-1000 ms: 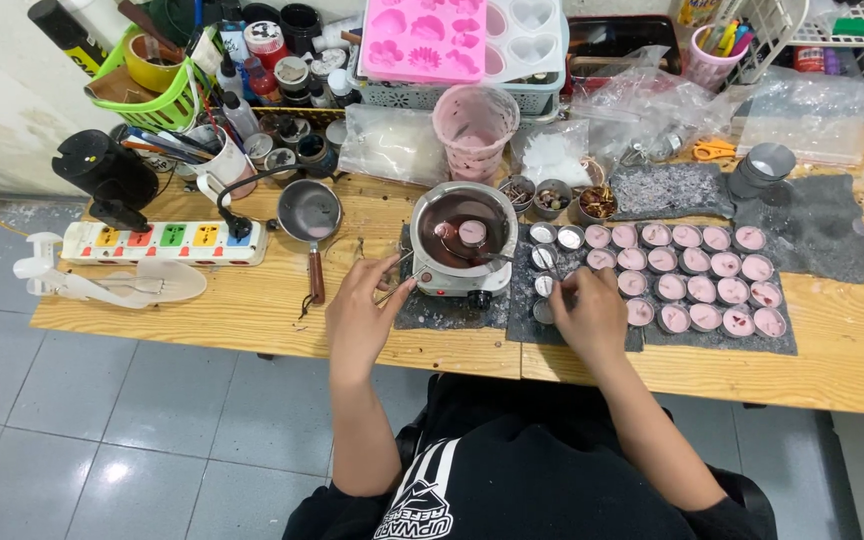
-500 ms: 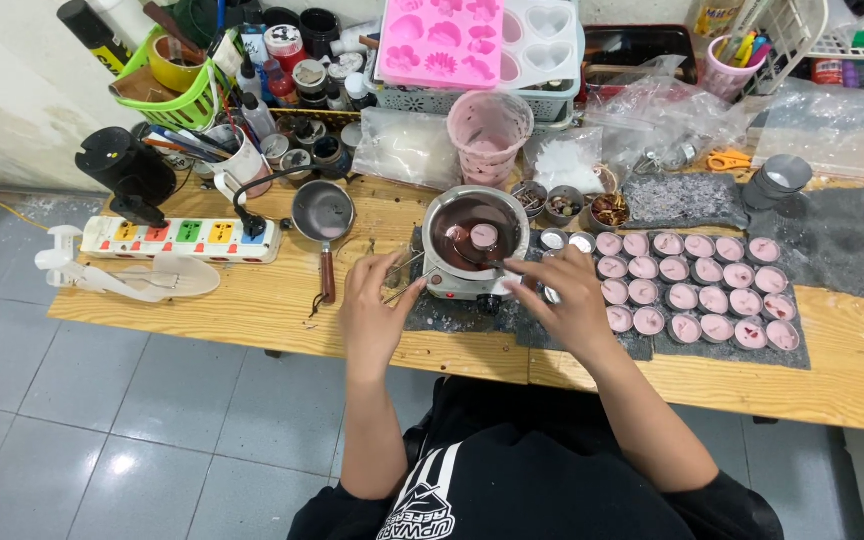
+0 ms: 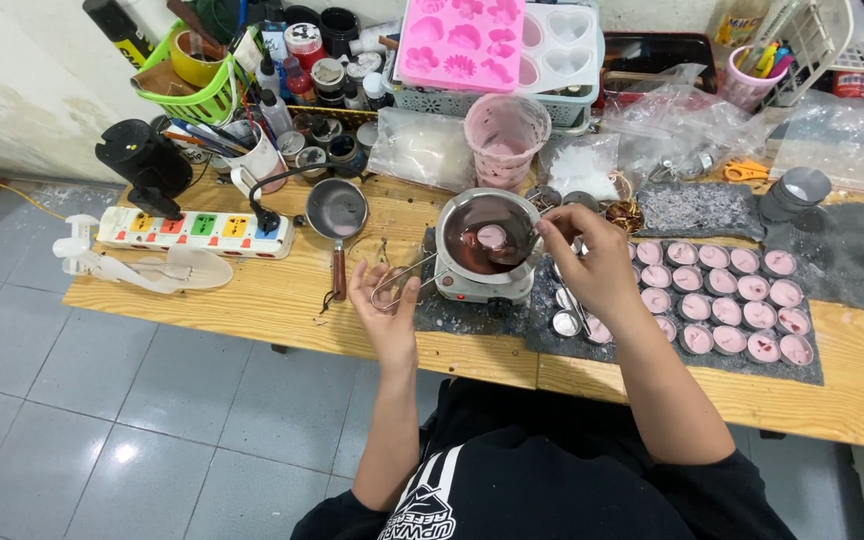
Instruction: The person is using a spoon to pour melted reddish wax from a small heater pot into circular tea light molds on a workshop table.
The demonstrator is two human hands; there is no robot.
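My left hand has a closed grip on wire tongs beside the melting pot on the tabletop; right hand pinches a spoon handle. Tongs look light, springy, best held mid-legs

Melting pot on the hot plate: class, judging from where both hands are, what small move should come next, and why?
Probably lower the right hand a little, so its fingertips reach the handle lying in the melting pot. That hand is at the pot's rim, pink wax fills the pot, and empty metal cups sit beside the filled ones. The left hand holds metal tongs clear of the pot.
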